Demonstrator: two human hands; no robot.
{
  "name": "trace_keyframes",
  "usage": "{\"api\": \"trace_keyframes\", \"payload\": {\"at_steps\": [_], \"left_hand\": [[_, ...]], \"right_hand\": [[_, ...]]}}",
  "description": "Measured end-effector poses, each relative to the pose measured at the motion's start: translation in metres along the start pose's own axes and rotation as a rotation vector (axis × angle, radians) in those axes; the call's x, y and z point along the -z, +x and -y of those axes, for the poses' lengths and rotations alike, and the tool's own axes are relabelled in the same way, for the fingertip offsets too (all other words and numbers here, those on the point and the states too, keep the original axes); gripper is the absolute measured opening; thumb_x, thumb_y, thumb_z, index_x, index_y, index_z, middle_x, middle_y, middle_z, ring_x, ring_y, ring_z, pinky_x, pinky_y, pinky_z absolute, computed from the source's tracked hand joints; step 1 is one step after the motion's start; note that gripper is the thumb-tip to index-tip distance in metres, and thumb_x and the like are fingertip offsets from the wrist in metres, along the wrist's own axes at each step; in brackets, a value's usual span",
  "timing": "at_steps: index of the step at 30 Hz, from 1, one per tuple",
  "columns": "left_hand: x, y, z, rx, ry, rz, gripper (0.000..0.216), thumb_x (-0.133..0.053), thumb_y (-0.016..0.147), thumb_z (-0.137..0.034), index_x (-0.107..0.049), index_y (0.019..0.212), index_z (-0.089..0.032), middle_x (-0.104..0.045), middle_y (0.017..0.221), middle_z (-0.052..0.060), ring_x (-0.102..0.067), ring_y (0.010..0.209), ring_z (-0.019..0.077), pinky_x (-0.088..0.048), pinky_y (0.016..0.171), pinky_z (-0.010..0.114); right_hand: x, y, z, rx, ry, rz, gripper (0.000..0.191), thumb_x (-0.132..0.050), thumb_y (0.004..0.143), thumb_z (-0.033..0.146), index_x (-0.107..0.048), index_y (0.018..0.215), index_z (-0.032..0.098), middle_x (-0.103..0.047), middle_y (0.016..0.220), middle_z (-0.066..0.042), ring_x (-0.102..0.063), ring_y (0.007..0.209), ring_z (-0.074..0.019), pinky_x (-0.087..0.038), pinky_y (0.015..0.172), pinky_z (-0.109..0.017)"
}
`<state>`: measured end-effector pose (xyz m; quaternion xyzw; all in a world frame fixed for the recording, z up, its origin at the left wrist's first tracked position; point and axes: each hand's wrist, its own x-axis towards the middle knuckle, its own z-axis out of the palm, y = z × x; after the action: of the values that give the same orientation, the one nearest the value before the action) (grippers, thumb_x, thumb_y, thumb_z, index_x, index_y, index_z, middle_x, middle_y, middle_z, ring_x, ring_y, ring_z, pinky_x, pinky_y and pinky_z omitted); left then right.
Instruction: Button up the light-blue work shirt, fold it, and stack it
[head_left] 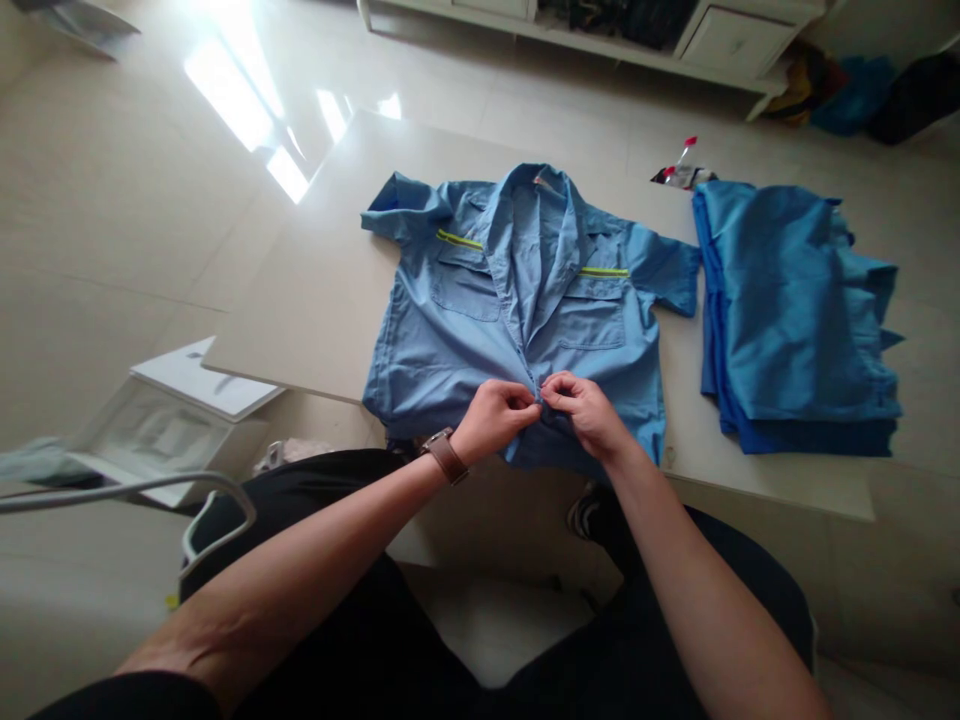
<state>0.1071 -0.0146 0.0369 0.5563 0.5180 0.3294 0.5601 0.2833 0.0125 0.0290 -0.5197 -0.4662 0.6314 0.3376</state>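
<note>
Daylight, fairly bright and soft. Blown-out glare patches on glossy floor [240, 100] up-left of shirt [450, 340]. Smaller glints at counter [322, 290] corner, same side. Shirt evenly lit, folds and pocket seams readable. Left hand [491, 418] and right hand [589, 410] at shirt's lower front sharp. Soft shadow under counter edge, below-left of shirt. Below shirt: forearms dimmer, black trousers lose detail. Wide-angle stretch: arms loom large, floor far left of shirt smeared. Cabinet [600, 30] above shirt slightly soft.

Home room, tiled floor [112, 220], white cabinet [739, 42]
</note>
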Motion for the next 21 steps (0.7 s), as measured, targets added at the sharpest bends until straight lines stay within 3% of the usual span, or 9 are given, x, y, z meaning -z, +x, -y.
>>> {"api": "trace_keyframes", "payload": {"at_steps": [7, 12, 14, 16, 19, 21], "left_hand": [[0.005, -0.002, -0.006, -0.069, 0.050, 0.106, 0.026, -0.062, 0.081, -0.027, -0.058, 0.060, -0.012, -0.045, 0.057, -0.005, -0.035, 0.057, 0.0058, -0.026, 0.055, 0.021], [0.007, 0.000, -0.006, -0.118, 0.135, 0.132, 0.020, -0.061, 0.078, -0.020, -0.056, 0.060, -0.014, -0.048, 0.057, -0.005, -0.038, 0.056, 0.0057, -0.029, 0.056, 0.020], [0.008, 0.000, -0.007, -0.104, 0.204, 0.128, 0.016, -0.061, 0.076, -0.019, -0.059, 0.061, -0.014, -0.052, 0.057, -0.005, -0.041, 0.055, 0.0062, -0.029, 0.056, 0.021], [0.009, -0.001, -0.006, -0.074, 0.288, 0.186, 0.013, -0.062, 0.075, -0.018, -0.063, 0.062, -0.015, -0.056, 0.057, -0.003, -0.045, 0.054, 0.0073, -0.030, 0.055, 0.022], [0.011, -0.005, -0.003, -0.039, 0.454, 0.335, 0.015, -0.067, 0.076, -0.021, -0.067, 0.062, -0.017, -0.061, 0.057, -0.001, -0.050, 0.053, 0.0099, -0.029, 0.055, 0.024], [0.014, -0.006, -0.001, -0.041, 0.595, 0.343, 0.024, -0.068, 0.080, -0.028, -0.067, 0.058, -0.019, -0.061, 0.057, 0.002, -0.050, 0.052, 0.0117, -0.030, 0.056, 0.026]], "right_hand": [[0.003, -0.006, 0.008, -0.312, 0.143, 0.138, 0.038, -0.088, 0.055, 0.041, -0.061, 0.065, 0.018, -0.050, 0.065, 0.003, -0.040, 0.063, -0.0107, -0.029, 0.060, -0.026], [0.007, -0.005, 0.004, -0.345, 0.089, 0.163, 0.042, -0.088, 0.057, 0.048, -0.061, 0.069, 0.018, -0.055, 0.068, 0.002, -0.044, 0.064, -0.0113, -0.032, 0.061, -0.026], [0.008, -0.002, -0.002, -0.288, 0.010, 0.146, 0.042, -0.083, 0.064, 0.054, -0.061, 0.072, 0.018, -0.057, 0.071, 0.000, -0.048, 0.067, -0.0137, -0.036, 0.064, -0.028], [0.009, 0.002, -0.008, -0.125, -0.165, 0.031, 0.038, -0.074, 0.074, 0.056, -0.061, 0.075, 0.020, -0.060, 0.078, -0.002, -0.053, 0.075, -0.0179, -0.043, 0.071, -0.032], [0.007, 0.007, -0.015, 0.193, -0.518, -0.173, 0.023, -0.067, 0.083, 0.044, -0.064, 0.083, 0.021, -0.064, 0.095, -0.007, -0.057, 0.098, -0.0252, -0.047, 0.090, -0.040], [0.003, 0.006, -0.017, 0.316, -0.690, -0.163, 0.015, -0.065, 0.086, 0.035, -0.067, 0.095, 0.022, -0.065, 0.105, -0.009, -0.056, 0.109, -0.0277, -0.046, 0.099, -0.043]]}}
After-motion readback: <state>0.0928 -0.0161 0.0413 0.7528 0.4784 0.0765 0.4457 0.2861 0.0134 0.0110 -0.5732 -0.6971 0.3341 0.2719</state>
